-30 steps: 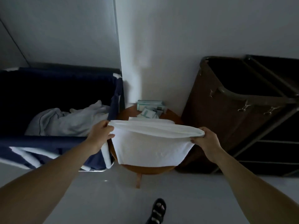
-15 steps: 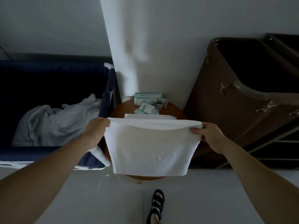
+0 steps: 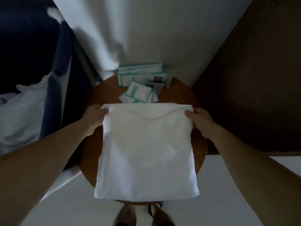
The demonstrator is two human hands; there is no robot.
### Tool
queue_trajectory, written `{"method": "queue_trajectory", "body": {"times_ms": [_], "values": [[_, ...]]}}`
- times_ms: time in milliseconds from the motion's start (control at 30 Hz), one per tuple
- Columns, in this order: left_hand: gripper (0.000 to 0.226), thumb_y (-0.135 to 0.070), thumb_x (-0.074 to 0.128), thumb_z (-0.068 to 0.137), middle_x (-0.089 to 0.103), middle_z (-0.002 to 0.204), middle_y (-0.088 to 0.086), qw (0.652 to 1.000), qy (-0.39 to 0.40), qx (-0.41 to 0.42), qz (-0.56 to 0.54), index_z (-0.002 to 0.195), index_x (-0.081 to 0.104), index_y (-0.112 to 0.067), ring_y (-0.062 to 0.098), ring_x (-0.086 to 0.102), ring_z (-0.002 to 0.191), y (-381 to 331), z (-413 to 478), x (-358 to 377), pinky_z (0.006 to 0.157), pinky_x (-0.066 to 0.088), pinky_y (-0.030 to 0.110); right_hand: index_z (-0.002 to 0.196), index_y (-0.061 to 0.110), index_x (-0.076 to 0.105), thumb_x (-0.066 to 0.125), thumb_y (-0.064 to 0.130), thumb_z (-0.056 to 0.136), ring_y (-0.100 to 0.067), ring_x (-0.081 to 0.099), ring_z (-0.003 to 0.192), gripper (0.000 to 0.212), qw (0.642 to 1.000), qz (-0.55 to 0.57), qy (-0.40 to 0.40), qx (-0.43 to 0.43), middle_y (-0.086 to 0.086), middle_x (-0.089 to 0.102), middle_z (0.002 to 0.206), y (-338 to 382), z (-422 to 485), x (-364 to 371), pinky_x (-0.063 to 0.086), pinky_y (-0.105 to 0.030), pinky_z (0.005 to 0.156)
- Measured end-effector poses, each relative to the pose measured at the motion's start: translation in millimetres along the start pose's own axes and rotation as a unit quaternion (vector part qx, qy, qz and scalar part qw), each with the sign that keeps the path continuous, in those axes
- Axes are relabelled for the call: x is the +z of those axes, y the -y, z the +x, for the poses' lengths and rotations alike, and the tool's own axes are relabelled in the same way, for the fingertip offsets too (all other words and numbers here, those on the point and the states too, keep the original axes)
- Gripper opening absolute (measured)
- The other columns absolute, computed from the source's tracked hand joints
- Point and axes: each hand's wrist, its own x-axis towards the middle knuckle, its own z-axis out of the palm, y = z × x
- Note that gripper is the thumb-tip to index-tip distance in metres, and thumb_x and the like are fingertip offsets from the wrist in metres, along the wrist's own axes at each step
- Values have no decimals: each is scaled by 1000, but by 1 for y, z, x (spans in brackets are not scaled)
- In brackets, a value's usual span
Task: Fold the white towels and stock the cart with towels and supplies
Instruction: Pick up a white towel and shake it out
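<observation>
Your left hand (image 3: 94,119) has the far left corner of the white towel (image 3: 146,152), fingers curled round the edge. Your right hand (image 3: 201,122) grips the far right corner, thumb on top and the other fingers tucked under the cloth. The top edge sags a little between the two grips. The towel is folded to a rectangle and fills the centre of the frame, spread over the round wooden table (image 3: 184,97). Its near edge reaches past the table's rim toward your feet (image 3: 156,212), blurred at bottom centre. I cannot tell whether it lies flat on the wood or hangs just above it.

Beyond the towel, at upper centre, a loose heap of teal-and-white packets (image 3: 141,82) sits on the table's far edge against the white wall (image 3: 154,30).

Filling the left of the frame, the dark blue hamper (image 3: 55,82) holds crumpled white linen (image 3: 21,118). To the right is the side of a brown bin (image 3: 254,95), its inside out of view.
</observation>
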Motion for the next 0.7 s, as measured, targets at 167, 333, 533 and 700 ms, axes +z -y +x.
{"method": "queue_trajectory", "body": {"times_ms": [167,333,533,700], "values": [[35,-24,54,100,58,119,9,1000,10,0,3,131,56,-8,27,55,106,23,43,32,92,45,43,125,8,61,60,30,97,-23,64,98,35,998,22,-49,36,-5,66,112,-30,44,21,53,-44,93],[28,-25,49,102,59,111,12,998,-50,38,-25,119,59,-6,34,57,107,28,49,33,87,45,41,100,27,66,62,36,94,-27,65,99,12,997,2,-77,16,-3,68,107,-25,45,19,52,-53,95],[34,-21,40,105,50,110,10,982,-175,72,-8,129,52,0,23,49,100,26,36,42,81,34,33,97,24,68,61,35,96,-28,67,95,14,997,20,-66,17,-8,70,103,-12,55,22,55,-47,90],[42,-30,42,105,56,117,22,993,-100,-10,63,131,52,2,40,54,113,43,64,47,83,38,38,121,10,58,58,38,98,-23,59,91,36,991,-67,-109,30,-12,63,115,-25,72,38,49,-38,81]]}}
